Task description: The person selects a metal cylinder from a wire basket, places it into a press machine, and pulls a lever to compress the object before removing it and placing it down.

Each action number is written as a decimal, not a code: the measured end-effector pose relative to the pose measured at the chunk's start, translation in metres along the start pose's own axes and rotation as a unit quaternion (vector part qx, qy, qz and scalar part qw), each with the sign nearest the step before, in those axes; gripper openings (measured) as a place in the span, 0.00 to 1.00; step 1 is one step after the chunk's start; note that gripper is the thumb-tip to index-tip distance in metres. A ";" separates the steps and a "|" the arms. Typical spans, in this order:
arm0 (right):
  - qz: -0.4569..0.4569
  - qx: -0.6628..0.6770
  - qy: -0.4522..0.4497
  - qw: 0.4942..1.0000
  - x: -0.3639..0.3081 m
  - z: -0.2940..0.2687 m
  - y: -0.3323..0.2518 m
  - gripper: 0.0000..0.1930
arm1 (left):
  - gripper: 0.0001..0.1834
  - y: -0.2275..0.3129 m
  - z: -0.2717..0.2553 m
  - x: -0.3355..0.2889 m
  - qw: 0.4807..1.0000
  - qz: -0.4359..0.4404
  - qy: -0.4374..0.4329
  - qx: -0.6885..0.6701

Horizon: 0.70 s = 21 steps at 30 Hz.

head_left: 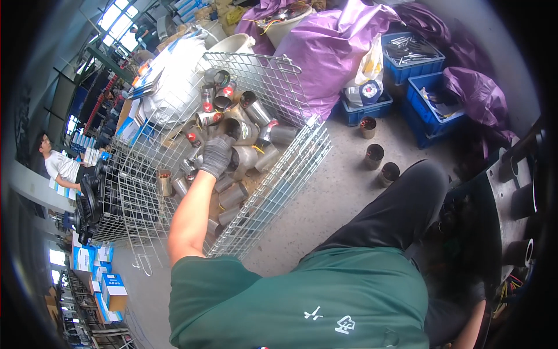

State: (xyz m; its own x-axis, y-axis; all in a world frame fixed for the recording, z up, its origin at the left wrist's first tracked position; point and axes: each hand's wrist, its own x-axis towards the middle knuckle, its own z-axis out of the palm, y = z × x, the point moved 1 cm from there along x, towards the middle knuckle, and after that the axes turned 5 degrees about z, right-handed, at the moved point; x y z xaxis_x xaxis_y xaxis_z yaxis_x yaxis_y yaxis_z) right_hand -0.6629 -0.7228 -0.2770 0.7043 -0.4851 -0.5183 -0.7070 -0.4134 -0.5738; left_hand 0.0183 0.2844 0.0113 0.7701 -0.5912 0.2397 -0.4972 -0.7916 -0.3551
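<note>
Wire basket (290,170) holds a metal cylinder (246,132) just beyond the left hand (217,156), grip unclear.

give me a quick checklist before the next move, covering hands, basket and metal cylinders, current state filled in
1. Left hand gloved: ok, covered in grey.
2. Left hand's grip firm: cannot tell, the fingers are partly hidden among the cylinders.
3. Right hand plainly visible: not ok, it is in shadow at lower right.
4. Cylinders in the wire basket neatly arranged: not ok, the metal cylinders lie jumbled.
5. Three floor cylinders upright: ok, open ends up.
</note>
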 end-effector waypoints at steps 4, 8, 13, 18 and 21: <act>0.005 -0.024 -0.004 1.000 -0.023 -0.009 -0.080 0.22 | 0.12 0.020 -0.055 0.037 0.973 -0.001 0.209 -0.101; -0.002 -0.058 0.008 0.998 -0.058 -0.014 -0.097 0.24 | 0.11 0.085 -0.085 0.100 0.946 -0.062 0.235 -0.215; 0.038 0.027 0.008 0.999 -0.088 -0.016 -0.131 0.24 | 0.11 0.198 -0.055 0.148 0.893 -0.091 0.048 -0.438; 0.075 0.084 0.048 0.992 -0.117 -0.005 -0.148 0.26 | 0.13 0.330 0.060 0.147 0.893 -0.040 -0.182 -0.410; 0.111 0.186 0.008 0.976 -0.136 0.001 -0.182 0.22 | 0.15 0.399 0.103 0.132 0.894 -0.015 -0.258 -0.366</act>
State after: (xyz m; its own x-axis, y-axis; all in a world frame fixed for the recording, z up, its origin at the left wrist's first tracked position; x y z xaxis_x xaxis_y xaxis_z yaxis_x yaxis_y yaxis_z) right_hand -0.6302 -0.5807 -0.1027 0.5331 -0.5443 -0.6477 -0.7678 0.0104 -0.6406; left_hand -0.0370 -0.0934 -0.1918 0.7754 -0.5673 -0.2773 -0.4552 -0.8066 0.3772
